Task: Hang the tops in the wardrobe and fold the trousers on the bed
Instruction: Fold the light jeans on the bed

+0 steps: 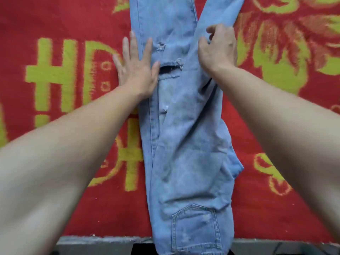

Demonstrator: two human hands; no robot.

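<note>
- Head view: we see the left hand [136, 70] flat, fingers straight and spread, pressing the left seam of the jeans [184, 144] beside the knee rip [170, 68]; part of the palm sits on the blanket.
- Jeans lie lengthwise down the middle of the bed, halved leg over leg, back pocket [195, 227] facing up at the near edge. The waist end slightly overhangs that edge and the hems are cut off at the top.
- Top leg skews toward the upper right, so the legs don't match yet.
- Right hand [217, 52]: fingers curled, grasping the top leg's outer edge level with the rip.
- We judge the step as lining up the legs before the cross folds. Use the left palm as an anchor, swing the top leg left until the seams stack, then smooth the thigh wrinkles from pocket toward hems.
- Surface: red blanket [55, 116], yellow-green lettering at left, floral motifs at right. It looks woolly, so denim probably drags; we'd lift rather than slide.
- Grey ledge [92, 243] runs along the bottom. We see no wardrobe or tops.
</note>
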